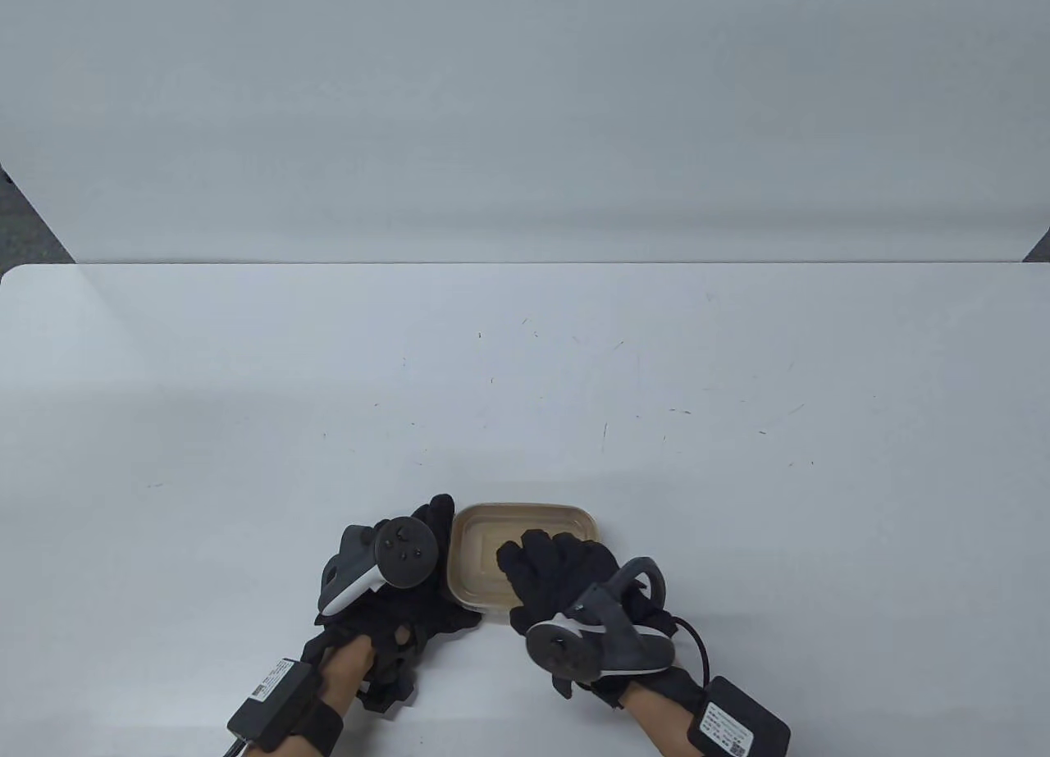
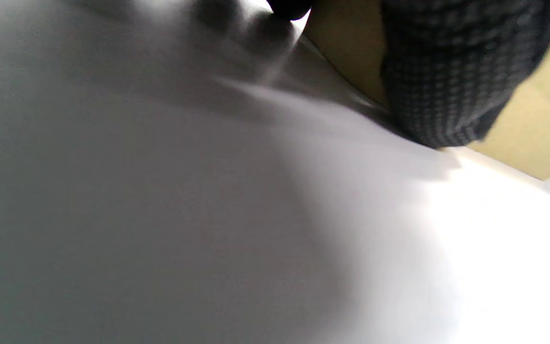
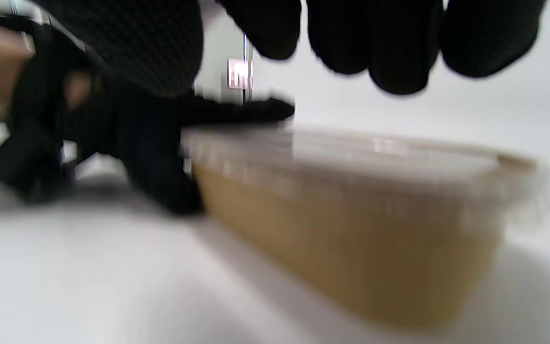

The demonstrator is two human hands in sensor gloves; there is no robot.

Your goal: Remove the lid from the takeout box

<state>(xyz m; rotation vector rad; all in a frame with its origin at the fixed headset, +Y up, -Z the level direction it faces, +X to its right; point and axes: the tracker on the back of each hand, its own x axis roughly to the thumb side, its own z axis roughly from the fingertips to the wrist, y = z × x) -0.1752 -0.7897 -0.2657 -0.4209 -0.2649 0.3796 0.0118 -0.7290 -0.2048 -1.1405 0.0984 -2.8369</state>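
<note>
A tan takeout box [image 1: 525, 527] with a clear lid [image 3: 351, 153] stands near the table's front edge. My left hand [image 1: 439, 535] holds the box's left end. In the right wrist view one of its fingers lies along the lid's rim and the rest of the hand [image 3: 151, 143] reaches down the side. In the left wrist view a gloved finger [image 2: 447, 71] presses on the box wall [image 2: 537, 129]. My right hand [image 1: 545, 564] is spread over the box's near right part. Its fingertips [image 3: 399, 48] hang just above the lid, apart from it.
The white table [image 1: 525, 380] stretches away behind the box to a far edge against a pale wall. Each wrist carries a black sensor pack, and a cable runs from the right one [image 1: 697, 642].
</note>
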